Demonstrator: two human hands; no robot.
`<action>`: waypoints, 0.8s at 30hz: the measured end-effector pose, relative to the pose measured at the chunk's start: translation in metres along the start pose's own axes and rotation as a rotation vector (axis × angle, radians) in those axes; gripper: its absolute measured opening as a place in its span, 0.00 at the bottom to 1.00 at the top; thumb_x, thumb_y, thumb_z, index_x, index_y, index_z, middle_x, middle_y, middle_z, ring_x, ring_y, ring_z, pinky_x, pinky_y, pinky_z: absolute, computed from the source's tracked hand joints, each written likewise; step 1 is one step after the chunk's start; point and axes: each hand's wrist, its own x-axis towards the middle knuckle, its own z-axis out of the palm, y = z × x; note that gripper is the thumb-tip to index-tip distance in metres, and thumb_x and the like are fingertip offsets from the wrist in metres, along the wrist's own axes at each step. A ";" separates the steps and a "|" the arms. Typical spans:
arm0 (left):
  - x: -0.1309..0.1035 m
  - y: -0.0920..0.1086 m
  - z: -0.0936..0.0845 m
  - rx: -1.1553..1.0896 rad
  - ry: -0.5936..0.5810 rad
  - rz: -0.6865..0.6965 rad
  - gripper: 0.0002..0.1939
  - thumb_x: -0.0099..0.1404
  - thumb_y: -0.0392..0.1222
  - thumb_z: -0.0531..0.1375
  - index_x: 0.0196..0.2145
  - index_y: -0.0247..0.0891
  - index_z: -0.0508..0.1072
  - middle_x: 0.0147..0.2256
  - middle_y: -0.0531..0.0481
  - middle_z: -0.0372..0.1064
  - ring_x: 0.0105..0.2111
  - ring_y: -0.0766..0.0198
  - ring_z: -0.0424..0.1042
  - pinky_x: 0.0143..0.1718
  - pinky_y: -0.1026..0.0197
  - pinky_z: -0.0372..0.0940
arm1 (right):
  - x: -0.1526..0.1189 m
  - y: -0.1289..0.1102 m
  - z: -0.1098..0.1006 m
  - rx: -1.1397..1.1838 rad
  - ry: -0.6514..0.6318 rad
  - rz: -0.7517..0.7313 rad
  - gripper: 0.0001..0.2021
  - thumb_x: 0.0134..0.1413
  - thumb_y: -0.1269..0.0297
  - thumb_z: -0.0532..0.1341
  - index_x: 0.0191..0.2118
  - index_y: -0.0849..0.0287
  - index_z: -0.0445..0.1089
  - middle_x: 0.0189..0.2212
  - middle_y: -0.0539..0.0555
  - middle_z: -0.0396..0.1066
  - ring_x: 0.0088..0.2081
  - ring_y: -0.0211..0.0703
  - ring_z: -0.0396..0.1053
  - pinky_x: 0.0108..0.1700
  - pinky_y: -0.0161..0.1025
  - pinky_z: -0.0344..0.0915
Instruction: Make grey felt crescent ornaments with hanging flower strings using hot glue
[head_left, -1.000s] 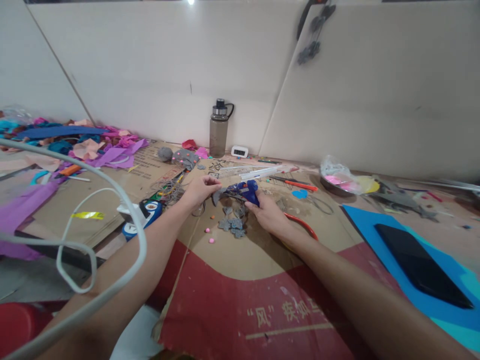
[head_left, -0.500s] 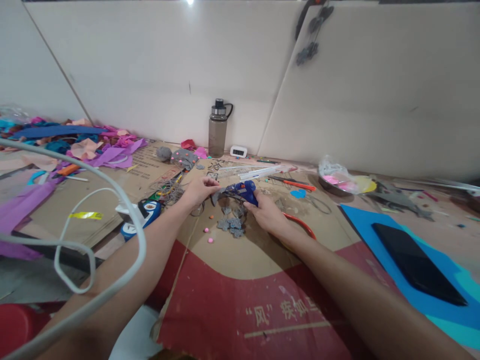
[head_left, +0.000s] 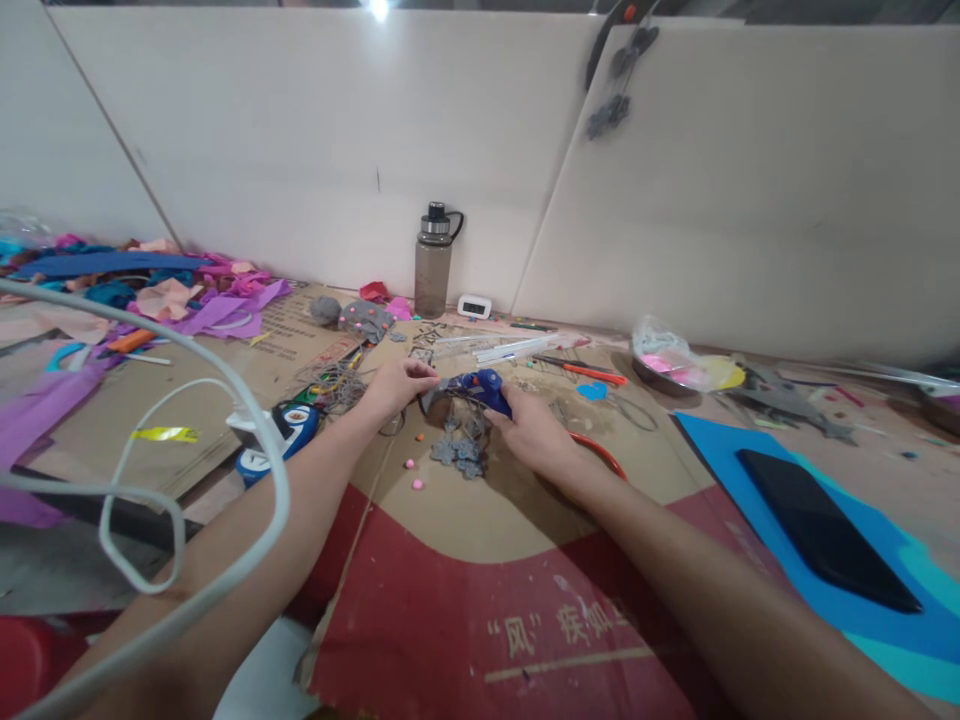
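Note:
My right hand (head_left: pixel 531 425) is wrapped round the handle of a blue glue gun (head_left: pixel 491 390), its front end pointing left. Facing it, my left hand (head_left: pixel 401 388) is closed in a pinch, fingertips close to a dark grey curved piece (head_left: pixel 429 398) by the gun's front. Whatever lies between those fingertips is too small to make out. Below the gun, several grey flower-shaped pieces (head_left: pixel 466 455) hang or lie in a cluster over the cardboard (head_left: pixel 420 520). Two small pink balls (head_left: pixel 417 484) and an orange one rest just left of them.
A water bottle (head_left: pixel 433 265) and a small white clock (head_left: pixel 475 306) stand by the wall. Tangled wire (head_left: pixel 330 385) and a blue tape measure (head_left: pixel 281 440) sit left; a black phone (head_left: pixel 825 530) lies right. A white cable (head_left: pixel 277 470) loops across the left foreground.
The whole view has shifted slightly. Both hands keep nearly the same pose, the right still round the glue gun and the left still pinched.

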 end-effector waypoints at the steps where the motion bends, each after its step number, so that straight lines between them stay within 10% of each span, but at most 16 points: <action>1: 0.001 -0.001 0.000 0.003 -0.001 0.005 0.16 0.46 0.48 0.67 0.30 0.34 0.77 0.23 0.51 0.72 0.20 0.69 0.62 0.22 0.66 0.54 | -0.001 -0.001 -0.001 -0.015 -0.003 -0.014 0.10 0.56 0.64 0.56 0.42 0.59 0.67 0.39 0.61 0.72 0.41 0.53 0.69 0.42 0.46 0.63; 24: -0.007 0.011 0.009 0.098 0.134 0.091 0.08 0.48 0.42 0.65 0.27 0.35 0.76 0.23 0.51 0.71 0.23 0.66 0.65 0.26 0.64 0.57 | 0.006 0.016 0.011 0.374 0.059 0.066 0.15 0.52 0.62 0.56 0.47 0.57 0.65 0.36 0.55 0.73 0.40 0.48 0.70 0.46 0.49 0.65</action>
